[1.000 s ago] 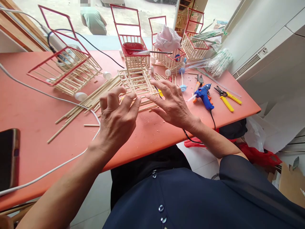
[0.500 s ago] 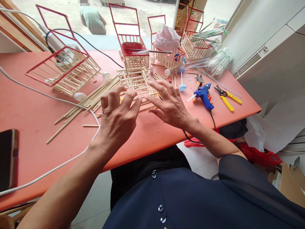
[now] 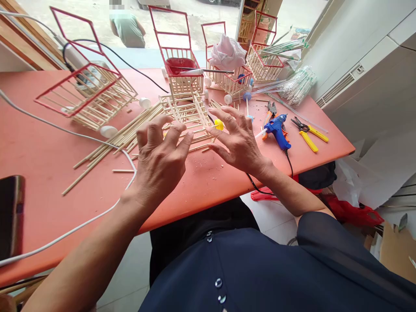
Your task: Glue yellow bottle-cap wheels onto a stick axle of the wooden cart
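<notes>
A small cart-like frame of thin wooden sticks point(image 3: 183, 113) lies on the table just beyond my hands. My left hand point(image 3: 160, 158) is at its near left corner, fingers bent and apart, with the thumb and forefinger separated. A sliver of yellow shows behind those fingers, mostly hidden. My right hand point(image 3: 238, 143) is at the near right corner, fingers spread and thumb apart, holding nothing visible. Beside its fingertips a yellow wheel point(image 3: 219, 125) sits at the end of a stick. Whether fingertips touch the frame is hard to see.
Loose sticks point(image 3: 97, 158) lie left, crossed by a white cable point(image 3: 94, 219). Red-rimmed stick baskets point(image 3: 87, 97) stand behind. To the right are a blue glue gun point(image 3: 277, 129), orange-handled pliers point(image 3: 270, 113) and yellow-handled cutters point(image 3: 308, 132). A phone point(image 3: 11, 216) lies far left.
My right hand has shifted slightly right, away from the left one, and the yellow wheel now shows beside its fingers. My left hand has barely moved.
</notes>
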`<state>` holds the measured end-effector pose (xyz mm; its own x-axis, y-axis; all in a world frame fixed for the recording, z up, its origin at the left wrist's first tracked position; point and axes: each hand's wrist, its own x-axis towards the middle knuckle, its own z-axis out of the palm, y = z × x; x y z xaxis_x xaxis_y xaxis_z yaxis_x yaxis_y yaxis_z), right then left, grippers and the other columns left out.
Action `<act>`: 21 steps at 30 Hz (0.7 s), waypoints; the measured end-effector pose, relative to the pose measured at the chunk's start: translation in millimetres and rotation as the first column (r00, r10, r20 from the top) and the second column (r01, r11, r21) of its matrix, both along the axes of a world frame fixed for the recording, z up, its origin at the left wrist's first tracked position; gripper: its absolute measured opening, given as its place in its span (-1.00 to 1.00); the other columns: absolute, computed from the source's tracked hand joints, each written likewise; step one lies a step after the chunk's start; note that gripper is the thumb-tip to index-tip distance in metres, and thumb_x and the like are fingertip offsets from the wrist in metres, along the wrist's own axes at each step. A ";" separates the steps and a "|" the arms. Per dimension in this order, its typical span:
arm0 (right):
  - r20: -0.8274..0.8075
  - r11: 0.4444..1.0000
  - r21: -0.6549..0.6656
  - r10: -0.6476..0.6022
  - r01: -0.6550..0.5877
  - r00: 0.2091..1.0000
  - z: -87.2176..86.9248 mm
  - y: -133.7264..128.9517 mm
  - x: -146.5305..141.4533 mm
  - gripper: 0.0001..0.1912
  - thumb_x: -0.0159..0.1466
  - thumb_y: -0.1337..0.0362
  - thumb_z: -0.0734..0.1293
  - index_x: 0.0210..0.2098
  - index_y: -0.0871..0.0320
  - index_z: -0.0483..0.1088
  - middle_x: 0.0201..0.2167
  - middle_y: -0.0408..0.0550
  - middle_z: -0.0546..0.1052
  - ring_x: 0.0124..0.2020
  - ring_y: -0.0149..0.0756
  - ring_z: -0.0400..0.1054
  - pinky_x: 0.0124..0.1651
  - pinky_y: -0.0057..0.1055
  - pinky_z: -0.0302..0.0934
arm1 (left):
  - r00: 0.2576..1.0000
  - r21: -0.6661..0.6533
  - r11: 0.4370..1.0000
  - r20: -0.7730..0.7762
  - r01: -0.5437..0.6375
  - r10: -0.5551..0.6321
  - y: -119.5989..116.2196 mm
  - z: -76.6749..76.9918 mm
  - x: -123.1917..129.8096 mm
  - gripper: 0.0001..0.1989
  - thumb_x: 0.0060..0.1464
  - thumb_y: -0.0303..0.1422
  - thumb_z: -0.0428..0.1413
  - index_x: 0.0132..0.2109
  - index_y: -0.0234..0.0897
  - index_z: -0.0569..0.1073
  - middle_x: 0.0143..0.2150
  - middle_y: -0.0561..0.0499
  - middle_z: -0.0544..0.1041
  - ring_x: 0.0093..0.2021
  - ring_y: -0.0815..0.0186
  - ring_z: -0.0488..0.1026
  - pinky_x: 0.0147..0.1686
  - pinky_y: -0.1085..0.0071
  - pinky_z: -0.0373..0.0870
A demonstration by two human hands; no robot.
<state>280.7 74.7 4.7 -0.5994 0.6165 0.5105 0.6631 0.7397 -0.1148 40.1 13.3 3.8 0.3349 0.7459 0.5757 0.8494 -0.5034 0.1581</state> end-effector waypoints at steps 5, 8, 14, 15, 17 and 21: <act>0.003 1.000 0.019 -0.001 0.001 1.000 1.1 0.9 -0.7 -0.52 0.53 -0.09 0.20 0.15 0.03 0.58 0.53 0.02 0.32 0.53 0.16 0.11 0.48 0.23 -0.01 | 1.000 -0.028 0.999 0.003 -0.019 0.019 0.6 2.4 1.8 -0.55 0.32 -0.51 -0.03 0.23 -0.05 0.49 0.30 -0.15 0.55 0.43 -0.21 0.30 0.26 -0.23 0.17; 0.003 1.000 0.011 -0.002 0.002 1.000 0.6 0.8 -0.4 -0.52 0.52 -0.10 0.21 0.18 0.00 0.56 0.53 0.01 0.32 0.54 0.16 0.09 0.49 0.24 -0.03 | 0.999 -0.011 0.999 0.028 -0.037 0.038 -1.2 5.2 0.7 -0.57 0.35 -0.48 -0.04 0.24 -0.02 0.48 0.28 -0.13 0.58 0.42 -0.18 0.34 0.26 -0.26 0.19; 0.022 0.999 0.038 0.019 -0.020 1.000 -2.2 -3.1 -5.3 -0.48 0.50 -0.15 0.25 0.29 -0.07 0.47 0.55 0.02 0.30 0.55 0.12 0.09 0.49 0.21 -0.02 | 0.997 0.028 0.997 0.026 -0.072 0.072 -7.7 9.5 -4.7 -0.58 0.37 -0.43 -0.03 0.25 0.00 0.48 0.31 -0.06 0.58 0.43 -0.14 0.34 0.31 -0.36 0.18; 0.035 0.998 0.049 0.026 -0.028 0.999 -2.4 -4.0 -6.8 -0.49 0.50 -0.14 0.25 0.30 -0.07 0.47 0.55 0.02 0.30 0.55 0.11 0.09 0.48 0.20 -0.01 | 0.998 0.044 0.997 0.014 -0.070 0.069 -7.9 8.7 -4.9 -0.59 0.37 -0.45 -0.04 0.23 -0.02 0.50 0.30 -0.06 0.59 0.42 -0.14 0.35 0.30 -0.36 0.19; 0.062 0.997 0.062 0.037 -0.041 0.997 -2.1 -5.5 -9.7 -0.49 0.50 -0.13 0.25 0.30 -0.06 0.46 0.56 0.04 0.29 0.55 0.11 0.09 0.48 0.18 0.00 | 0.998 0.071 0.996 -0.015 -0.055 0.056 -7.5 6.6 -4.5 -0.60 0.37 -0.48 -0.04 0.20 -0.05 0.50 0.28 -0.10 0.60 0.41 -0.15 0.37 0.26 -0.35 0.21; 0.095 0.997 0.058 0.036 -0.041 0.995 -0.7 -7.2 -13.4 -0.47 0.49 -0.14 0.27 0.32 -0.06 0.43 0.57 0.05 0.27 0.56 0.09 0.09 0.49 0.16 -0.01 | 0.999 0.070 0.997 -0.014 -0.032 0.033 -6.2 5.3 -2.3 -0.56 0.33 -0.53 -0.02 0.21 -0.03 0.49 0.27 -0.08 0.61 0.43 -0.14 0.36 0.26 -0.30 0.24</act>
